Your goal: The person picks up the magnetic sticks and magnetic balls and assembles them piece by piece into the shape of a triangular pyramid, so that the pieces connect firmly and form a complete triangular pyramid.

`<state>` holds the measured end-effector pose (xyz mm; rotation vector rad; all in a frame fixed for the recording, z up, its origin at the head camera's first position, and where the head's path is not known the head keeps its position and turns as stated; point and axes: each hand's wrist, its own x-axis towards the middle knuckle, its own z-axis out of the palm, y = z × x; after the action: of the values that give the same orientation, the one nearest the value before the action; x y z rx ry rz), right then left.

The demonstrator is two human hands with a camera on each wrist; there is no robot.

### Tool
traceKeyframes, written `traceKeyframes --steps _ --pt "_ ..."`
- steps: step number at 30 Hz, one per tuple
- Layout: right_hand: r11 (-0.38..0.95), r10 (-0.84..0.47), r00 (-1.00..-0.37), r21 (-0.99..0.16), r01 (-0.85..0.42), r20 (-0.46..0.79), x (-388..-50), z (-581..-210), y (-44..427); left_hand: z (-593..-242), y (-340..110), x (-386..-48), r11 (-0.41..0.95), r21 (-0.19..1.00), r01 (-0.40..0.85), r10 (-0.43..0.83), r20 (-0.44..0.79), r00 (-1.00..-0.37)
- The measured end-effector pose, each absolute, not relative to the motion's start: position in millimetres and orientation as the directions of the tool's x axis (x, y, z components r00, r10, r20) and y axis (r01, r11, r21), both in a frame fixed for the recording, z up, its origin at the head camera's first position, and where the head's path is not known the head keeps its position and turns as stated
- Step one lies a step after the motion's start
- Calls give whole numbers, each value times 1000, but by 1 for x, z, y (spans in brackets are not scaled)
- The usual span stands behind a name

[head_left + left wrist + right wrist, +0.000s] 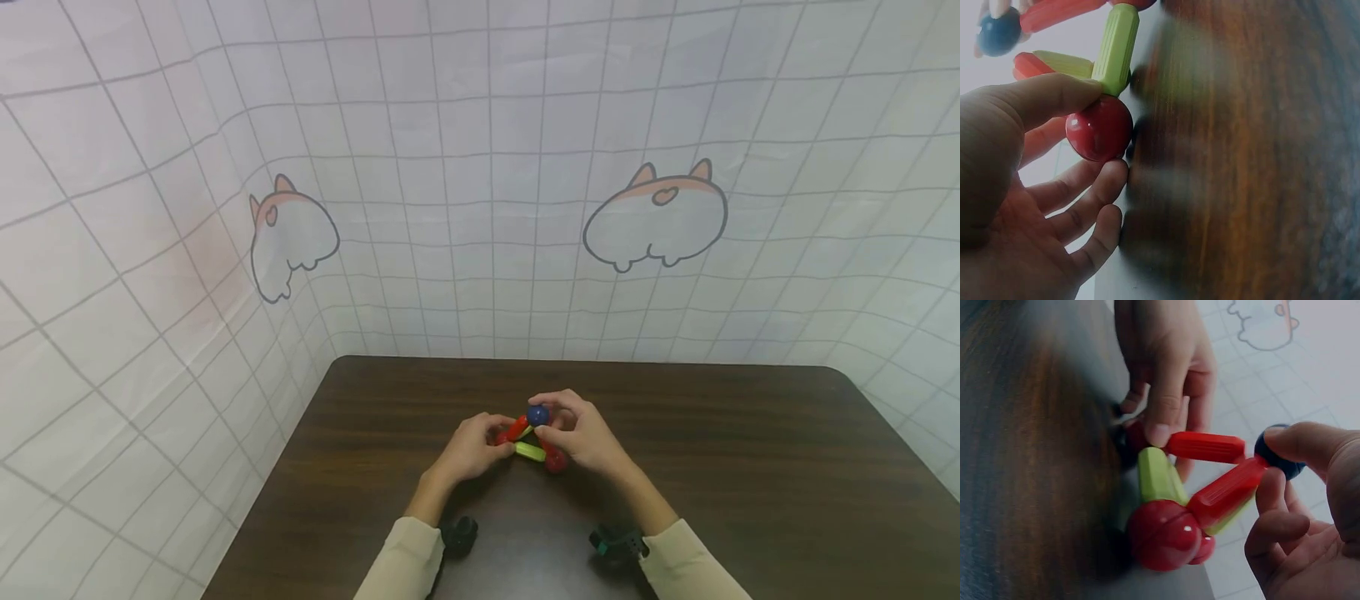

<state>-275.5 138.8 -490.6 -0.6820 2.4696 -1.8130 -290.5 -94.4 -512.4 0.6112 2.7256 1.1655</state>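
Balls and ribbed rods, like a magnetic building set, form a small frame on the table. My left hand (468, 450) holds its left corner, a glossy red ball (1099, 128), with the thumb also touching the end of a lime-green rod (529, 451). Between thumb and fingers, my right hand (588, 433) pinches a dark blue ball (537, 415) above the table. One red rod (1227, 492) runs from the near red ball (1165, 534) up to the blue ball. Another red rod (1207, 447) rises from the left corner, its free end just short of the blue ball. More green rods are partly hidden behind.
The dark wood-grain table (750, 450) extends around both hands. A white grid-patterned curtain (465, 208) with cartoon animal prints hangs behind it and along the sides. Dark wrist devices (459, 536) sit below both wrists.
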Motion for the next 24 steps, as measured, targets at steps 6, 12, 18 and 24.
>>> traceKeyframes --steps 6,12,18,24 --pt "266 -319 -916 -904 -335 245 -274 -493 136 -514 -94 -291 628 715 307 403 39 -914" --pt "299 -291 -922 -891 -342 256 -274 -493 134 -516 -93 -290 621 715 322 408 56 -911" --pt "335 -270 -930 -881 -333 249 -275 -497 133 -517 -93 -291 630 704 327 408 58 -911" --pt "334 -260 -937 -889 -313 232 -274 -497 131 -516 -93 -291 624 710 328 412 58 -910"
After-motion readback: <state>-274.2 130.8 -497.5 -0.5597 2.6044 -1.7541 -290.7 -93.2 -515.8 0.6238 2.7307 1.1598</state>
